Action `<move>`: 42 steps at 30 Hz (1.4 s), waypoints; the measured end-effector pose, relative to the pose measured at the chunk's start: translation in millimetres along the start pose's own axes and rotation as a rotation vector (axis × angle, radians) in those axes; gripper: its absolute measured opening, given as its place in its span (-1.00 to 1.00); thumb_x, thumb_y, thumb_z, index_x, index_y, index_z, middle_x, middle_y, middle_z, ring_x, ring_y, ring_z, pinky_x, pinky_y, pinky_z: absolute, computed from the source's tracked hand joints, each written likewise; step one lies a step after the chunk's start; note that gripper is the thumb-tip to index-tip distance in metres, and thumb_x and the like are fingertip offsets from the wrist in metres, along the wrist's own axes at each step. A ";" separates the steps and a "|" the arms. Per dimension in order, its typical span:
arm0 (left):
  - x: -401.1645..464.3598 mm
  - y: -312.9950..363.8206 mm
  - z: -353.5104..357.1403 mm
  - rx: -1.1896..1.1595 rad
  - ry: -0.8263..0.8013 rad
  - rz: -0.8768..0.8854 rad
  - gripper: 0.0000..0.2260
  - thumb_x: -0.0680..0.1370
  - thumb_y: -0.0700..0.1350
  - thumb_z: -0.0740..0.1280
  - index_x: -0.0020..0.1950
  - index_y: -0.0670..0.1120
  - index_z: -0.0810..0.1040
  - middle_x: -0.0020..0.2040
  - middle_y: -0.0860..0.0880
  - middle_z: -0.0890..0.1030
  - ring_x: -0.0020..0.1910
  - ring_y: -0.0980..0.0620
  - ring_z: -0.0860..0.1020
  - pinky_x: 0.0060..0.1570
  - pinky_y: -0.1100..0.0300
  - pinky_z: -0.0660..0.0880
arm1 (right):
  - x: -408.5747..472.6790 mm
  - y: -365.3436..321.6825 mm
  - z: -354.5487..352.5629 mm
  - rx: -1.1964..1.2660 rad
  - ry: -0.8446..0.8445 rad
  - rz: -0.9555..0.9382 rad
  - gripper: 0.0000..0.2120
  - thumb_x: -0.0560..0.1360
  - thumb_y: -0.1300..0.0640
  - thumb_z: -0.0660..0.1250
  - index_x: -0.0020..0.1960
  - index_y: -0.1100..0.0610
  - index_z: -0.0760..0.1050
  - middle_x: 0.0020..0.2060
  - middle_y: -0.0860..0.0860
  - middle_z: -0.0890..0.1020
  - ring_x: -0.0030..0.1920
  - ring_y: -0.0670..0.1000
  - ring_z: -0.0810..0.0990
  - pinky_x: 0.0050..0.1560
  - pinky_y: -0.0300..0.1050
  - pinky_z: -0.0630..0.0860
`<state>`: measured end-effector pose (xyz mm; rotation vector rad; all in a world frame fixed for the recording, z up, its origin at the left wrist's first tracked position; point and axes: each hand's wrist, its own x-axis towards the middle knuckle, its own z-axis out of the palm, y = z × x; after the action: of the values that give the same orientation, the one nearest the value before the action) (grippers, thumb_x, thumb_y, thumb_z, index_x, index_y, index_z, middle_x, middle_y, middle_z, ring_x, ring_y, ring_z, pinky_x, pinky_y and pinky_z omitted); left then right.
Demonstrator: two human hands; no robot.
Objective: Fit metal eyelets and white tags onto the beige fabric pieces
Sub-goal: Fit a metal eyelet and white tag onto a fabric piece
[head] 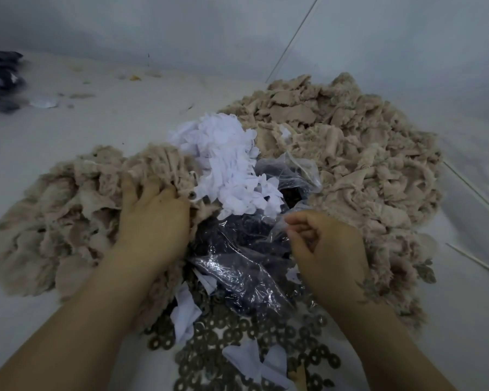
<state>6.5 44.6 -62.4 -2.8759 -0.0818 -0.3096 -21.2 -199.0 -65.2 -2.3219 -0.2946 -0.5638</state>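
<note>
— The beige fabric pieces (350, 153), what sort of cloth do they look? 
— Soft and matt; fuzzy, with frayed, rough edges; the heap under the left hand (153, 215) looks the same.
— And the white tags (226, 162)? 
— Thin, smooth white cloth or paper, I cannot tell which; matt, lightly crumpled.
— The bag (243, 266)? 
— Clear plastic film; glossy, wrinkled, catching light; dark small pieces show through it.
— The eyelets (218, 337)? 
— Ring-shaped, dull brownish metal; little shine.
— The surface beneath? 
— The table (102, 119) has a pale, matt cover; it looks like cloth.
</note>
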 end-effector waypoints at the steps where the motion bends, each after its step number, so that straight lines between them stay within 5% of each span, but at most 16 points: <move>1: 0.8 -0.3 1.6 0.022 -0.003 0.007 -0.77 0.52 -0.03 0.26 0.09 -0.02 0.62 0.16 -0.04 0.57 0.40 -0.21 0.26 0.41 -0.43 -0.06 | 0.9 -0.7 0.9 -0.019 -0.005 -0.013 -0.80 0.49 0.26 0.44 0.08 0.08 0.67 -0.21 -0.19 0.60 -0.21 -0.29 0.56 -0.17 -0.50 0.50; 4: -3.2 8.1 -1.9 -0.114 0.116 0.029 -0.83 0.50 -0.05 0.34 -0.09 -0.12 0.65 0.21 -0.11 0.56 0.39 -0.24 0.24 0.34 -0.50 0.01 | 8.0 -9.8 12.4 -0.091 -0.045 -0.111 -0.76 0.47 0.23 0.46 0.12 0.05 0.64 -0.08 -0.13 0.62 -0.15 -0.32 0.51 -0.04 -0.55 0.38; 6: -5.8 19.1 -4.8 -0.261 0.259 0.068 -0.92 0.42 -0.17 0.43 -0.19 -0.18 0.62 0.24 -0.16 0.54 0.35 -0.25 0.27 0.24 -0.50 0.20 | 16.4 -18.0 24.3 -0.133 -0.064 -0.173 -0.66 0.44 0.23 0.47 0.20 0.07 0.61 0.06 -0.04 0.62 0.01 -0.11 0.56 0.09 -0.36 0.44; 8: -7.0 31.2 -7.6 -0.351 0.391 0.134 -0.94 0.35 -0.27 0.44 -0.23 -0.19 0.59 0.13 -0.17 0.57 0.23 -0.21 0.35 0.15 -0.33 0.33 | 28.0 -24.0 36.2 -0.159 -0.111 -0.175 -0.56 0.41 0.25 0.46 0.28 0.10 0.57 0.15 0.05 0.57 0.15 0.08 0.54 0.17 -0.05 0.51; 11: -5.6 47.7 -12.7 -0.403 0.406 0.202 -0.90 0.39 -0.23 0.43 -0.11 -0.13 0.58 -0.08 -0.09 0.55 0.07 -0.18 0.43 0.02 -0.10 0.33 | 43.4 -25.7 49.0 -0.162 -0.194 -0.126 -0.59 0.44 0.26 0.36 0.28 0.09 0.57 0.16 0.07 0.52 0.18 0.14 0.49 0.15 0.07 0.48; 19: 12.7 48.8 -21.9 -0.813 0.279 0.092 -0.90 0.53 -0.06 0.44 -0.17 0.00 0.71 -0.24 0.02 0.63 -0.05 -0.08 0.51 0.07 -0.14 0.40 | 50.9 -10.5 58.0 -0.083 -0.185 -0.042 -0.89 0.52 0.18 0.37 -0.07 0.19 0.66 -0.08 0.07 0.55 -0.04 0.10 0.53 -0.08 -0.06 0.44; 23: 4.2 47.2 -20.5 -0.910 0.334 0.078 -0.94 0.43 -0.16 0.52 -0.21 -0.04 0.68 -0.29 0.08 0.57 -0.14 -0.08 0.58 0.12 -0.17 0.38 | 48.3 -3.8 52.7 -0.053 -0.091 -0.016 -0.96 0.46 0.23 0.46 -0.11 0.18 0.69 -0.11 0.10 0.64 -0.08 0.06 0.58 -0.12 -0.27 0.35; 27: 5.1 42.7 -13.0 -0.857 0.339 0.013 -0.96 0.47 -0.23 0.47 -0.17 -0.12 0.65 -0.23 0.01 0.63 -0.11 -0.09 0.59 0.13 0.06 0.19 | 41.3 5.9 39.9 0.023 0.022 0.027 -0.94 0.44 0.21 0.51 -0.09 0.12 0.73 -0.16 0.00 0.72 -0.17 -0.06 0.64 -0.10 -0.28 0.54; 32: 1.1 43.2 -20.1 -0.947 0.372 0.080 -0.90 0.49 -0.18 0.40 -0.22 -0.09 0.55 -0.36 0.09 0.48 -0.29 0.02 0.49 0.03 -0.09 0.39 | 34.4 12.2 28.6 0.038 0.102 -0.020 -0.85 0.44 0.25 0.49 -0.01 0.09 0.70 -0.13 -0.05 0.69 -0.24 -0.17 0.55 -0.14 -0.25 0.57; 36: -6.6 55.3 -28.8 -0.884 0.412 0.238 -0.93 0.48 -0.18 0.32 -0.21 -0.08 0.55 -0.30 0.05 0.54 -0.23 -0.01 0.52 0.00 0.04 0.28 | 37.0 -3.2 32.5 0.238 -0.087 -0.120 -0.60 0.48 0.29 0.41 0.25 -0.03 0.57 0.10 -0.11 0.61 -0.19 -0.20 0.60 -0.19 -0.44 0.50; 39: -11.3 60.7 -31.0 -1.077 0.418 0.293 -0.91 0.51 -0.24 0.32 -0.16 -0.17 0.60 -0.24 -0.01 0.61 -0.21 0.00 0.57 -0.13 0.01 0.49 | 40.0 -11.2 37.2 0.247 -0.218 -0.152 -0.62 0.43 0.36 0.28 0.08 -0.03 0.62 -0.11 -0.18 0.66 -0.15 -0.23 0.59 -0.18 -0.47 0.45; 42: -17.4 60.9 -32.3 -1.243 0.408 0.346 -0.92 0.53 -0.23 0.35 -0.14 -0.16 0.61 -0.21 0.11 0.60 -0.18 0.20 0.55 -0.15 0.33 0.45 | 41.7 -7.7 39.1 0.207 -0.236 -0.096 -0.73 0.43 0.29 0.27 -0.07 -0.02 0.62 -0.26 -0.20 0.61 -0.20 -0.24 0.54 -0.25 -0.48 0.38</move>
<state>-12.0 -22.9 -50.1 -3.7564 1.0050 -1.2093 24.8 -164.2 -66.0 -2.1815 -0.5517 -0.2882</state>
